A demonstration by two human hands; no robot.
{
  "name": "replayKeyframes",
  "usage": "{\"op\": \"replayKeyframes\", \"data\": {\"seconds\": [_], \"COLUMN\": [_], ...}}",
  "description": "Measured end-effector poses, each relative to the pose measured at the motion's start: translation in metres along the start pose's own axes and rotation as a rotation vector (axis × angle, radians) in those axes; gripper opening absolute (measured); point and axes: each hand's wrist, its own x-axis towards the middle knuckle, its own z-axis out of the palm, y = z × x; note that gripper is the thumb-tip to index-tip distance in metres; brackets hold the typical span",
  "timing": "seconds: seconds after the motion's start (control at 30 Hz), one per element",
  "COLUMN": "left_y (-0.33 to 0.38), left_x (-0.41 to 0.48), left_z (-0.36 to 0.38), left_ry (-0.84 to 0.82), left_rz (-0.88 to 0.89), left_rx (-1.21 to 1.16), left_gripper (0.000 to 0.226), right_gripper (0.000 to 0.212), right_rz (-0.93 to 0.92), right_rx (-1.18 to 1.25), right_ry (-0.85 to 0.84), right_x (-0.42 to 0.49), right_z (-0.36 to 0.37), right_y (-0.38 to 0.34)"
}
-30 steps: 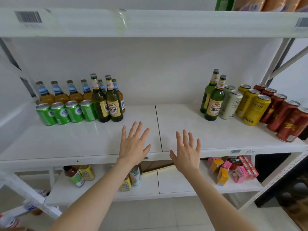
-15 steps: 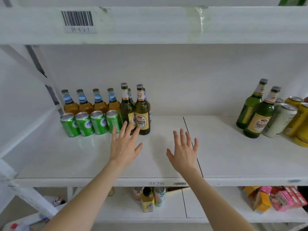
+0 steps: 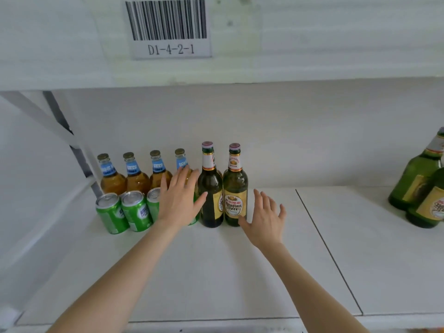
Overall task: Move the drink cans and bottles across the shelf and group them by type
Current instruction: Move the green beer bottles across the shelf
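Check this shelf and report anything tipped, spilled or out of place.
Nothing is tipped or spilled; everything stands upright. One oddity: one drink type is split. The left pair of green beer bottles stands beside the green cans and amber bottles, while the similar right pair stands apart at the far right of the shelf.

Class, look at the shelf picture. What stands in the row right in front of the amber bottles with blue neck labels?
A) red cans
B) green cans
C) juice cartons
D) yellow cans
B: green cans stand in a row in front of the amber bottles at the left end of the shelf, with the open left hand covering part of that row.
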Motion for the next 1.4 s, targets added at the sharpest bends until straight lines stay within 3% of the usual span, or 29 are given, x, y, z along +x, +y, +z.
{"op": "replayKeyframes", "data": {"seconds": [0.13,0.23,0.4,0.53,0.7,0.97,1.2,1.4], "left_y": [-0.001,0.003,0.005,0.006,0.008,0.013,0.018,0.024], "left_x": [0.025,0.040,0.060,0.062,0.057,0.041,0.019,0.005], "left_z": [0.010,0.011,0.011,0.015,0.020,0.013,-0.002,-0.015], "left_ry": [-0.037,-0.207,-0.379,-0.403,-0.319,-0.230,-0.253,-0.266], "left_rz": [0.014,-0.037,-0.123,-0.133,-0.162,-0.232,-0.325,-0.304], "left_rx": [-0.347,-0.716,-0.974,-1.055,-1.061,-1.114,-1.267,-1.252], "left_gripper": [0.059,0.049,0.044,0.046,0.044,0.043,0.045,0.016], "right_gripper": [0.082,0.070,0.065,0.067,0.063,0.052,0.040,0.036], "right_rz": [0.098,0.160,0.208,0.209,0.238,0.404,0.531,0.520], "right_rx": [0.390,0.782,0.952,0.998,1.099,1.336,1.423,1.428], "right_ry": [-0.083,-0.138,-0.178,-0.194,-0.165,-0.173,-0.190,-0.184], "right_x": [0.024,0.037,0.057,0.058,0.046,0.018,-0.005,-0.021], "right_z": [0.011,0.017,0.018,0.015,0.008,-0.008,-0.028,-0.044], "right_y": [-0.013,-0.021,-0.023,-0.020,-0.020,-0.001,0.012,0.022]}}
